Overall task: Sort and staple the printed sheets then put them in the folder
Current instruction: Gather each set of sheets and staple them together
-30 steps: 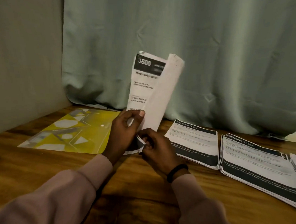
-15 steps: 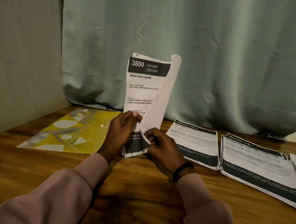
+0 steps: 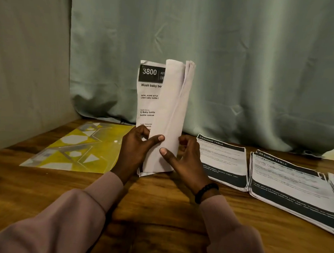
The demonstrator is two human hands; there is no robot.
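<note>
a bundle of printed sheets (image 3: 162, 115) stands upright at the centre of the view, its lower edge on the wooden table (image 3: 159, 211), the outer pages curled over so only the left strip of the front page shows, headed "3800" and "wash baby bo…". the left hand (image 3: 137, 150) grips the bundle's lower left side, thumb laid across the blank curled page and fingers bent behind it; the right hand (image 3: 184, 161) holds the lower right side, thumb pressed on the front, fingers curled round the back edge, a dark beaded bracelet (image 3: 205, 192) at the wrist. at 9 o'clock from the bundle a yellow patterned folder (image 3: 76, 149) lies flat and closed; whether anything is inside cannot be told. at 3 o'clock a stack of "dressing table" sheets (image 3: 223, 162) lies flat, with a second stack (image 3: 293, 185) just beside it farther right, running toward the table's right side. bare wood lies open at 6 o'clock between the sleeves. a pale green curtain (image 3: 240, 62) hangs along the table's far edge at 12 o'clock.
</note>
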